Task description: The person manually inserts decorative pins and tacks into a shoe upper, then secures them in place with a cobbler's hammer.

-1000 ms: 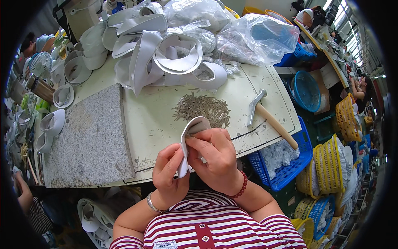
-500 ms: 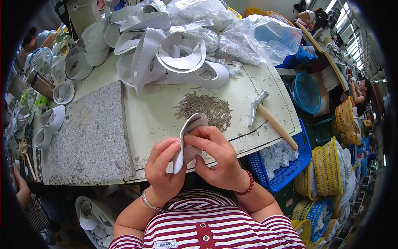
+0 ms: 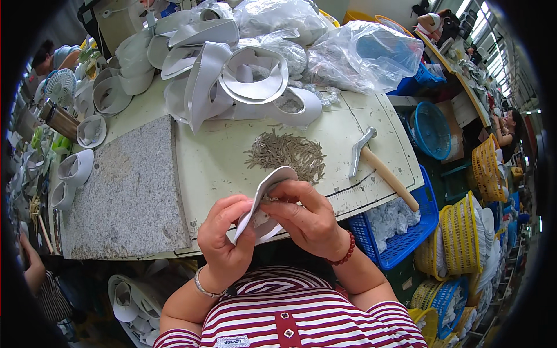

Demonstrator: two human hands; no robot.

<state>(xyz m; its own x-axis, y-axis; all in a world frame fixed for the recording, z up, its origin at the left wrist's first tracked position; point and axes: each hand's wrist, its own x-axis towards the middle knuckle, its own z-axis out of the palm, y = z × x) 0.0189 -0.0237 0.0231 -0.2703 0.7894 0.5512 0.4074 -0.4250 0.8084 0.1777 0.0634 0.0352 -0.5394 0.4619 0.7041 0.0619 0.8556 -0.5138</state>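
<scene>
A white, curved, band-like piece (image 3: 268,181), resembling a shoe upper, is held up near the table's front edge. My left hand (image 3: 227,232) grips its left side, with the fingertips on the outer face. Inside the curve, my right hand (image 3: 306,216) pinches with thumb and fingers at something small that I cannot make out. Crumpled clear material shows inside the piece, partly hidden by the fingers. Just beyond lies a pile of small thin grey-brown strips (image 3: 287,153). A hammer (image 3: 387,177) with a wooden handle rests on the table to the right.
On the left of the table (image 3: 217,153) lies a grey stone slab (image 3: 125,191). More white curved pieces (image 3: 206,87) and clear plastic bags (image 3: 362,55) are heaped at the back. A blue basket (image 3: 426,217) stands below the right edge, near yellow baskets (image 3: 461,232). Co-workers sit farther off.
The white piece has come slightly lower and tilted further to the right at its top. My right fingers have shifted a little inside its curve; my left hand keeps its hold.
</scene>
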